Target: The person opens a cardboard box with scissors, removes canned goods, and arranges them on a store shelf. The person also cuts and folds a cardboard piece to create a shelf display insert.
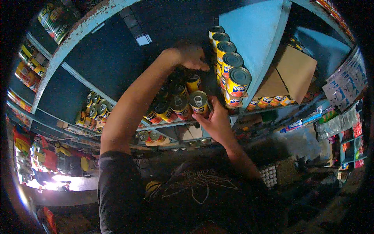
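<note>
My right hand point(215, 118) has its thumb and fingers around the side of a yellow-and-red Argentina food can point(198, 102) with a pull-tab lid. This can is at the shelf's front edge, at the right end of a row of similar cans point(181, 108). My left hand point(191, 57) reaches deeper into the shelf, above another can point(193, 81). Its fingers are bent and in shadow, so whether they hold anything is unclear. To the right of both hands runs a line of stacked Argentina cans point(239, 77), going back along the blue divider.
A blue upright divider point(257, 44) bounds this bay on the right. Beyond it, an opened cardboard box point(295, 70) sits above more cans point(270, 101). More cans point(102, 108) stand in the bay to the left. Egg trays point(268, 175) lie low at the right.
</note>
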The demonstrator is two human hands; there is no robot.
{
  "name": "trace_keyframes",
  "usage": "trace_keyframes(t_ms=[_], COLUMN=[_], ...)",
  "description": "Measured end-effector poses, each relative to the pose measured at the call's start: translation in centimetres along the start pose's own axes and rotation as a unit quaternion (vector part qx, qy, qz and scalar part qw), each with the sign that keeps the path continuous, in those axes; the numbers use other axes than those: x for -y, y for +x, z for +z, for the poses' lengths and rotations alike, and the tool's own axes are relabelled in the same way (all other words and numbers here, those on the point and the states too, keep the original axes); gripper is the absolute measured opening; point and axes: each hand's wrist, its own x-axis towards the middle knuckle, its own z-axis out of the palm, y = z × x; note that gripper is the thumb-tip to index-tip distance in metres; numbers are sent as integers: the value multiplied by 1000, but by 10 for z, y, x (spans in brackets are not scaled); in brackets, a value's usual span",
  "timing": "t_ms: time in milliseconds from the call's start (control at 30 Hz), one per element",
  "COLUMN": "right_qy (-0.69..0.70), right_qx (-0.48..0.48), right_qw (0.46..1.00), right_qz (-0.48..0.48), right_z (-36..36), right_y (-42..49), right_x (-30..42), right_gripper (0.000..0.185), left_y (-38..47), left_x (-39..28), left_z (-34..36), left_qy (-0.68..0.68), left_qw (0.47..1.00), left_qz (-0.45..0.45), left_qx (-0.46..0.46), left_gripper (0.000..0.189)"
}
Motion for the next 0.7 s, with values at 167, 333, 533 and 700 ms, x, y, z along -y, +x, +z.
trace_keyframes(t_ms=[167, 333, 533, 700], right_qy=[-10, -19, -46, -49], right_qx=[58, 79, 56, 80], right_qw=[996, 989, 995, 987], right_qz=[70, 125, 73, 128], right_z=[-11, -14, -12, -13], right_y=[-8, -7, -10, -11], right_x=[3, 5, 3, 3], right_gripper=[55, 55, 55, 58], left_y=[-20, -24, -30, -54], left_x=[-14, -13, -16, -34], left_z=[14, 13, 9, 15], left_qy=[7, -105, -147, -114], left_qw=[995, 979, 966, 983], left_qz=[93, 156, 192, 142], left_qx=[40, 75, 91, -7], left_gripper=[49, 41, 38, 52])
